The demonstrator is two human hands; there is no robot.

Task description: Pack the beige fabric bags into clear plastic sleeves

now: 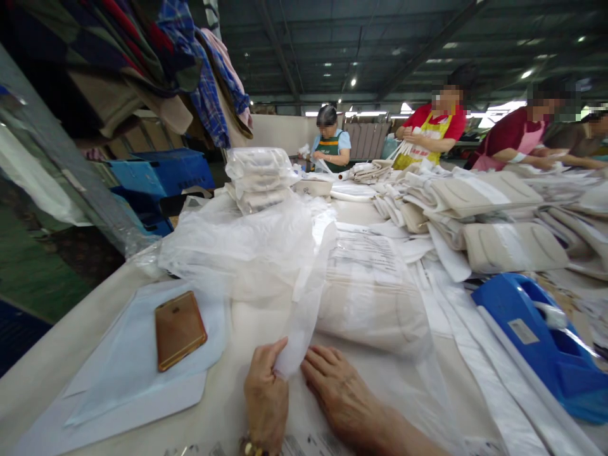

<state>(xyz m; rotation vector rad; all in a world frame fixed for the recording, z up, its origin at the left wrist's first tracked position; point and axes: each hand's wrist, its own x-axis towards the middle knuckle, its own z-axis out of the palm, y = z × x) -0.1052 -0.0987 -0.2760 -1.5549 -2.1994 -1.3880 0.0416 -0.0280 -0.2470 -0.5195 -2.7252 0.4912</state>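
Note:
My left hand [266, 396] is closed in a pinch on the edge of a clear plastic bag [304, 304] at the near edge of the table. My right hand [339, 392] lies flat beside it, fingers stretched out on the same bag. Inside the bag lies a folded beige fabric item [375, 304] under a printed panel of small text [363, 253]. Loose plastic film [237, 240] is heaped behind the bag.
A gold phone [179, 328] lies on white sheets to the left. A blue tape dispenser [546, 335] stands at the right. Stacks of bagged items [259, 177] and beige folded pieces [479, 196] cover the table's far part. Several people [434, 133] work beyond; blue crates [161, 174] stand at left.

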